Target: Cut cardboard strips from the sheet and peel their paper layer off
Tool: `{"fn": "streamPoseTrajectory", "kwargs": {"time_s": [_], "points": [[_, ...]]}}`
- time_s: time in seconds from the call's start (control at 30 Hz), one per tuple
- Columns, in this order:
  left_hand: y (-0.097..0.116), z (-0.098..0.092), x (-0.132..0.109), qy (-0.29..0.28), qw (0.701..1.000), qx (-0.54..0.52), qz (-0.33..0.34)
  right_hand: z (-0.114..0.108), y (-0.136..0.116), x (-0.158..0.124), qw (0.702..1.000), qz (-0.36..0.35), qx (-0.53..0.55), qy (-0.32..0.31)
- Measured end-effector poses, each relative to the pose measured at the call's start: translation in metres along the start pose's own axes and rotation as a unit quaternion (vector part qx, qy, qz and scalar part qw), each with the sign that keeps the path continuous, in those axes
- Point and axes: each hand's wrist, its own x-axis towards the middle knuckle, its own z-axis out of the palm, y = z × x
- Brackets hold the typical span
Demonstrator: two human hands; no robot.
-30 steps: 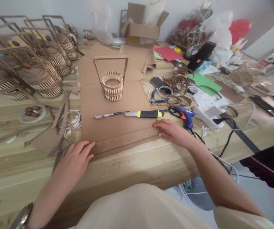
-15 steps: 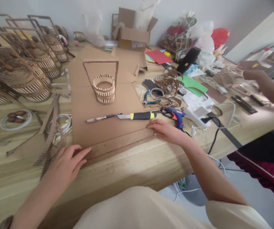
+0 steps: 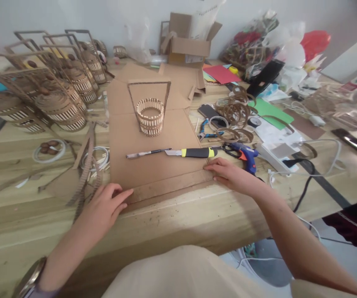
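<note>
A long cardboard strip lies across the front edge of a brown cardboard sheet. My left hand holds the strip's left end between thumb and fingers. At its right end my right hand grips it the same way, fingertips on the edge. Just behind the strip rest a utility knife with a black and yellow handle, its blade out, and a pen. Farther back on the sheet stands a small round basket of pale sticks and cardboard, with a tall handle.
A blue glue gun lies right of my right hand, near a white power strip. Pliers and curled cardboard strips lie behind. Several lidded baskets crowd the left, with a wire coil in front.
The view has swung left, so everything sits farther right. Both hands stay at the strip's ends. The other person's arm at the right has left the view.
</note>
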Motion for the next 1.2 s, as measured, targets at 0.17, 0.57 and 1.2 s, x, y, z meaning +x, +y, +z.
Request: {"fn": "streamPoseTrajectory", "kwargs": {"time_s": [0.17, 0.57, 1.2], "points": [[0.006, -0.004, 0.000, -0.020, 1.000, -0.003, -0.022, 0.000, 0.002, 0.001, 1.000, 0.000, -0.010, 0.001], [0.007, -0.001, -0.003, 0.001, 1.000, 0.012, -0.005, -0.001, 0.000, 0.002, 0.999, -0.005, -0.035, -0.003], [-0.004, 0.003, -0.003, 0.024, 0.999, 0.009, 0.029, -0.005, -0.005, 0.004, 1.000, 0.000, -0.021, -0.022]]}}
